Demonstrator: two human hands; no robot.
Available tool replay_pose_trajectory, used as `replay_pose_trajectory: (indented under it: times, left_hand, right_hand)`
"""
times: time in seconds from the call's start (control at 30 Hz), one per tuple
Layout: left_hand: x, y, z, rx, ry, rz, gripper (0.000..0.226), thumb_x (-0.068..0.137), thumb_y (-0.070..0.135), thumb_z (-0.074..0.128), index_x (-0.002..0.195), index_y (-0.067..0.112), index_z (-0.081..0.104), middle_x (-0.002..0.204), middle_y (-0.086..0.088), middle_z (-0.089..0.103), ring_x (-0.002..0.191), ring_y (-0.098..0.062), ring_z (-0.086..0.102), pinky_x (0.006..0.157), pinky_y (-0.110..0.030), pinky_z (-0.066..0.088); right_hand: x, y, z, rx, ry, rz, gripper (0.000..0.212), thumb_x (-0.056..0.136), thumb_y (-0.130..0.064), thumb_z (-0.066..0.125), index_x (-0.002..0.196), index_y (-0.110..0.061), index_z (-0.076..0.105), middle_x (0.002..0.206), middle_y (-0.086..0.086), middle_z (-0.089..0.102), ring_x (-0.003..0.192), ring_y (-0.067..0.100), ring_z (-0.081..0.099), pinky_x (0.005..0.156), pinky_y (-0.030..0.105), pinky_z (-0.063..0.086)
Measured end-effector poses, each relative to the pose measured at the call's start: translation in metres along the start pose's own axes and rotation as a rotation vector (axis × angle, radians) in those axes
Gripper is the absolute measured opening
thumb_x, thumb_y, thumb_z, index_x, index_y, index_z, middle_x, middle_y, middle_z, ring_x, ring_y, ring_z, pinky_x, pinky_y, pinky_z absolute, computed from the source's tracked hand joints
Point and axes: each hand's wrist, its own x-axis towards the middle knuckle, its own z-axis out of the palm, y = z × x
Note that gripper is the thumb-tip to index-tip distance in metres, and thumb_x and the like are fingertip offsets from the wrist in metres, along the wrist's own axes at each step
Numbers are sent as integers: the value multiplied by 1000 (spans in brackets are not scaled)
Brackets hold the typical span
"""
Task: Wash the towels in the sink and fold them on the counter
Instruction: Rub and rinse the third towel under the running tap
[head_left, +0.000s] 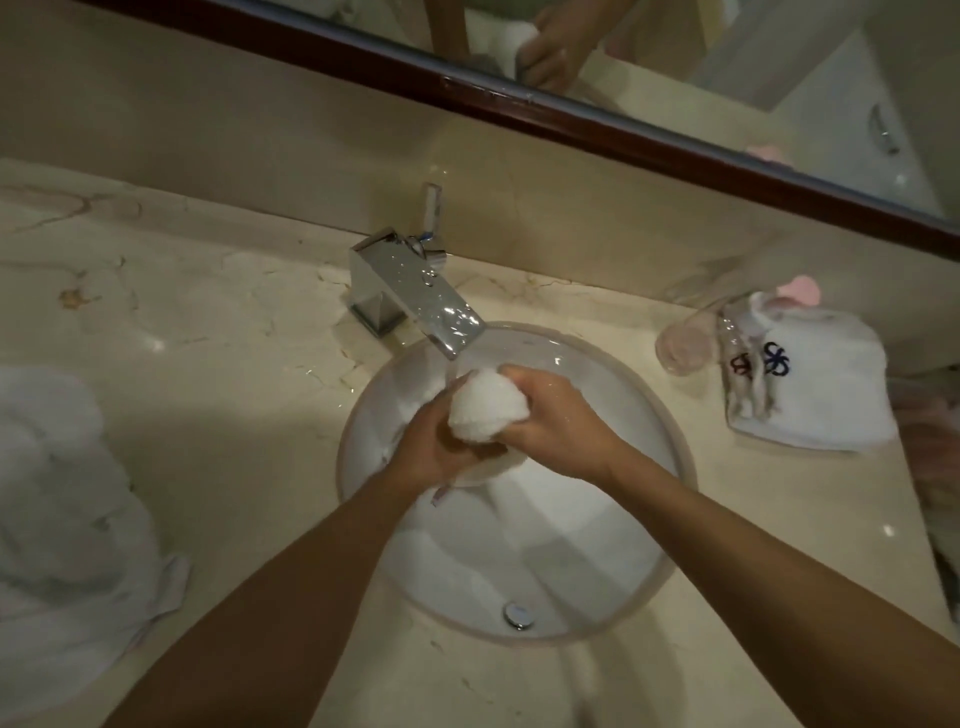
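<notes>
Currently both hands clamp one white terry towel (485, 410) over the round white sink (670, 441), just under the chrome square faucet (415, 291). Left hand (434, 452) fingers curl around its lower part, right hand (556, 423) fingers wrap the top. Towel is bunched into a lumpy wad, long axis roughly vertical, tail hanging below the fingers into the basin. Right of the fingers: folded monogrammed towel (821, 384) on the marble counter (208, 312). Left: crumpled white towel pile (62, 509).
</notes>
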Motion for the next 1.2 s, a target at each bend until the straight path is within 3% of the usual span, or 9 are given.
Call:
replay_pose_trajectory:
  times: [0.03, 0.1, 0.2, 0.3, 0.6, 0.67, 0.83, 1.07, 1.2]
  left_hand:
    - [6, 9, -1, -14, -36, 21, 16, 76, 32, 76, 83, 18, 77, 72, 12, 70, 81, -10, 62, 65, -12, 48]
    - [11, 32, -15, -66, -111, 56, 5, 81, 27, 70, 81, 26, 65, 67, 17, 68, 77, -5, 63, 69, -16, 49]
    - [6, 52, -25, -197, -109, 82, 55, 60, 40, 89, 107, 37, 60, 106, 16, 70, 102, -2, 66, 91, -26, 53]
    - [2, 70, -35, -381, -69, 148, 48, 76, 11, 84, 107, 41, 63, 97, 21, 72, 91, 5, 66, 84, -23, 52]
    - [-18, 129, -44, -350, -37, 293, 36, 72, 31, 69, 106, 26, 61, 91, 9, 68, 88, -17, 66, 75, -31, 50]
    - [-18, 143, -52, -385, -44, 271, 35, 71, 26, 65, 106, 29, 60, 91, 15, 66, 85, -9, 64, 75, -26, 46]
    - [-27, 175, -59, -527, -105, 255, 31, 83, 1, 64, 107, 20, 61, 98, 3, 68, 87, -6, 62, 78, -23, 50]
    - [-46, 204, -71, -795, -115, 26, 34, 83, 9, 63, 116, 7, 65, 104, -9, 68, 99, -23, 65, 98, -42, 50]
    - [-69, 211, -62, -1267, -98, -240, 21, 96, 13, 49, 108, 5, 65, 110, -11, 59, 113, -24, 60, 114, -43, 39]
  right_hand:
    - [-2, -2, -4, -88, -75, -52, 24, 73, -27, 70, 85, -25, 50, 76, -12, 54, 73, 16, 50, 63, 30, 40]
    - [-1, -9, -16, -169, -151, -115, 31, 76, -24, 74, 90, -30, 47, 83, -10, 55, 78, 17, 53, 66, 33, 43]
    - [-1, -19, -48, -26, -1, -3, 28, 69, -31, 69, 94, -23, 59, 88, -5, 64, 82, 15, 61, 70, 30, 48]
    - [-12, -26, -74, -10, 19, 37, 15, 79, -17, 71, 91, -16, 64, 81, -5, 64, 73, 6, 60, 59, 19, 43]
    - [-41, -47, -100, -64, 8, 7, 18, 81, -17, 74, 87, -26, 60, 77, -10, 61, 63, -3, 55, 56, 12, 39]
    - [-44, -44, -98, -50, 40, 20, 18, 85, -24, 74, 95, -25, 59, 85, -8, 61, 71, -2, 55, 59, 12, 40]
    - [-60, -17, -78, 509, 171, 68, 73, 72, -51, 81, 131, -15, 55, 125, 10, 65, 118, 31, 61, 103, 52, 48]
    - [-84, -2, 15, 583, 331, 137, 112, 67, -44, 89, 153, -27, 19, 144, -10, 47, 128, -2, 50, 103, 23, 47]
    - [-62, -15, 59, 730, 588, 83, 120, 64, -28, 95, 153, -10, 17, 143, 2, 52, 127, 8, 55, 95, 21, 51]
